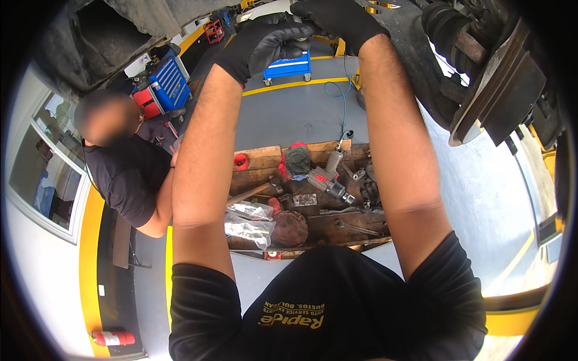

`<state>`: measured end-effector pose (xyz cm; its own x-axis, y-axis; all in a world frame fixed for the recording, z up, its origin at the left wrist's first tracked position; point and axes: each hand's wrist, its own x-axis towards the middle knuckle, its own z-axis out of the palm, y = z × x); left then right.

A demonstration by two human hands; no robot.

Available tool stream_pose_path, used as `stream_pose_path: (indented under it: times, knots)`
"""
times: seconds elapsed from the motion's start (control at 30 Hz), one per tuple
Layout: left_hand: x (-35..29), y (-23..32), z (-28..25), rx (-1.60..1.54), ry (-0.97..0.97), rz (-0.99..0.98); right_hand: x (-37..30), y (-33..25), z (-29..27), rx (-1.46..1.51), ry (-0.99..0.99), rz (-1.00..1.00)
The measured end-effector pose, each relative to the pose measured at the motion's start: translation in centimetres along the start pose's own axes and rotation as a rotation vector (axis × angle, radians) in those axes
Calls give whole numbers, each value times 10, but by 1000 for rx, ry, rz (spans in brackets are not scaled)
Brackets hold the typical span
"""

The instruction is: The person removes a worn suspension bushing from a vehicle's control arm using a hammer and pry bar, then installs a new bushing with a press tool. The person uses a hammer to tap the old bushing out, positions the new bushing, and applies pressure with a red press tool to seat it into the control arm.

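Both my arms reach up beneath a raised vehicle, and black gloves cover my hands. My left hand (271, 43) is closed, its fingers curled around something small that I cannot make out. Close beside it, against its fingertips, my right hand (340, 23) is bent inward and closed; what it holds is hidden by the glove. Right of my right arm hang a dark ribbed boot (447, 27) and a brake disc (497, 84) of the vehicle. Overhead at the left is its dirty grey underbody (66, 45).
Below my arms a wooden bench (256, 159) carries an impact wrench (328, 177) on a hose, a hammer (250, 194), a spanner (360, 228), plastic bags (250, 224) and a rag (297, 161). A person (123, 174) stands at the left. Blue tool carts (170, 84) stand behind.
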<state>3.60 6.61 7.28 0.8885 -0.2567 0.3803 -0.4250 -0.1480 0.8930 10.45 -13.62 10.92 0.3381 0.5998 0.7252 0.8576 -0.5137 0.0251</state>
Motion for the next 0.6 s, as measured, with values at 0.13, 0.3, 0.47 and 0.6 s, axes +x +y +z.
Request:
stream_pose_path:
  times: [0.13,0.3,0.47,0.6]
  knots:
    - [-2,0,0,-370,-178,42,-3,-5,-2,297,-65,332]
    - [-3,-3,-2,-326,-82,43,-9,-20,-17,321,-12,290]
    - [2,-9,-8,-401,-200,71,-12,-19,-18,338,-20,438]
    - [4,-11,-9,-433,-232,64,-8,-9,-6,154,15,192]
